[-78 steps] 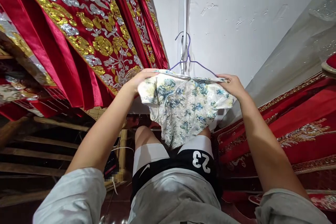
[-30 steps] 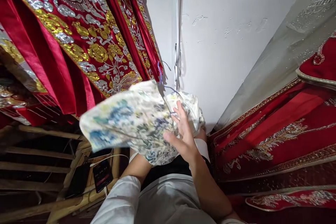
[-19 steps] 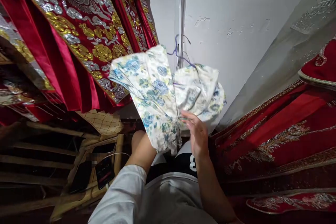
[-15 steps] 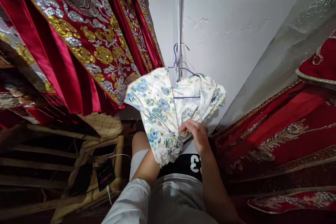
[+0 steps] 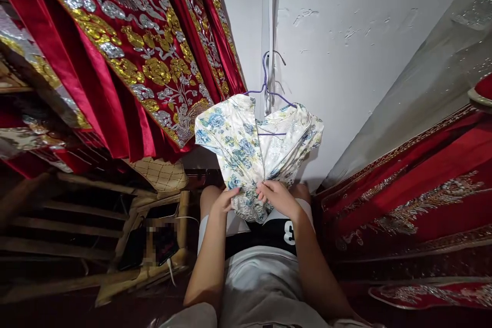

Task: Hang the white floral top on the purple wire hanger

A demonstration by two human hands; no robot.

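A white blouse (image 5: 242,143) with blue and green flowers hangs by its shoulders from a purple wire hanger (image 5: 265,87) in front of me. Its neckline falls open in a V and the lower part is gathered. My right hand (image 5: 279,197) pinches the front edge where the two sides meet. At the side of the blouse, near the hem, my left hand (image 5: 225,200) grips the cloth with the thumb in front; its other fingers are mostly hidden.
Red embroidered garments (image 5: 154,69) hang at the left, with more red beaded garments (image 5: 403,189) at the right. A wooden chair (image 5: 180,230) holds a phone (image 5: 167,246) with a white cable. A metal pole (image 5: 269,20) runs up the white wall (image 5: 346,15).
My left hand has come out from behind the blouse to its side edge. My right hand has moved slightly down and left along the front. The blouse's lower part has drawn up.
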